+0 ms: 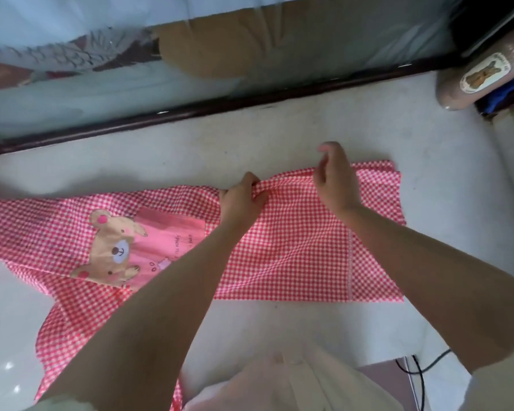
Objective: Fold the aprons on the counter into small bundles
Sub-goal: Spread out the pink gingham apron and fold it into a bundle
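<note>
A red-and-white checked apron with a brown bear patch and pink pocket lies spread across the pale counter. Its left part hangs over the counter's near edge. My left hand grips a bunched fold at the apron's far edge, near the middle. My right hand hovers just to the right, over the same far edge, fingers loosely curled; whether it pinches the cloth is unclear.
A dark-framed glass panel runs along the counter's far side. A brownish rolled bundle with a bear label lies at the far right corner beside something blue. Black cables hang near the bottom right.
</note>
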Demonstrator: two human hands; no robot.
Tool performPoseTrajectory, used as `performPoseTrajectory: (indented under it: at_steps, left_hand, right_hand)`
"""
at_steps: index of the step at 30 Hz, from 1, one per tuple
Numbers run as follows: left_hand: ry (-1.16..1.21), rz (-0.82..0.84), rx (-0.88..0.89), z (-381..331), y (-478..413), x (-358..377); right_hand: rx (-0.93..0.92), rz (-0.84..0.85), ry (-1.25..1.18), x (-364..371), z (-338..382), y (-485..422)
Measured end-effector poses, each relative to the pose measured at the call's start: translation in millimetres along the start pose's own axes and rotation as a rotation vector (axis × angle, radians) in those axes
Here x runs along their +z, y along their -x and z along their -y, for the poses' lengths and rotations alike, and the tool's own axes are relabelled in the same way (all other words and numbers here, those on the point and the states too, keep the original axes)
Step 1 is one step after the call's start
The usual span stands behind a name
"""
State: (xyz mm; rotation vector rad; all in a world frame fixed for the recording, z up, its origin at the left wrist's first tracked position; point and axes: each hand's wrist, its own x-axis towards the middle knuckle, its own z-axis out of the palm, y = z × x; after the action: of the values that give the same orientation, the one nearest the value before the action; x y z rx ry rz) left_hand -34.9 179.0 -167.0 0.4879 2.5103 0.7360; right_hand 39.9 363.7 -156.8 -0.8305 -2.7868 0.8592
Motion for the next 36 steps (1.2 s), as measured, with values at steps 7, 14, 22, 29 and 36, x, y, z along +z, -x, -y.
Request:
performPoseTrajectory:
  at_steps: [7, 14, 22, 29, 36]
  left_hand:
    - [-0.038, -0.268, 0.067, 32.7, 25.7, -12.1]
    - [-0.264, -0.463, -0.384, 115.1, 111.7, -53.5]
    - [-0.141, -0.515, -0.709, 175.5, 216.0, -68.8]
    - [0.036, -0.332, -0.944, 202.8, 227.4, -86.8]
    - [0.198, -0.139, -0.819, 224.0, 194.2, -98.9]
  right_hand:
    - [-0.365, 0.461, 0.027, 61.2, 36.5, 79.9]
    - [-0.383, 0.578, 0.428, 49.7, 7.7, 77.4]
    - [-0.436, 0.29, 0.43, 54.8, 80.7, 59.7]
    - [-0.614, 0.584, 0.19, 133.5, 206.5, 99.2]
    - [-0.466, 0.764, 0.43, 166.1, 258.2, 91.7]
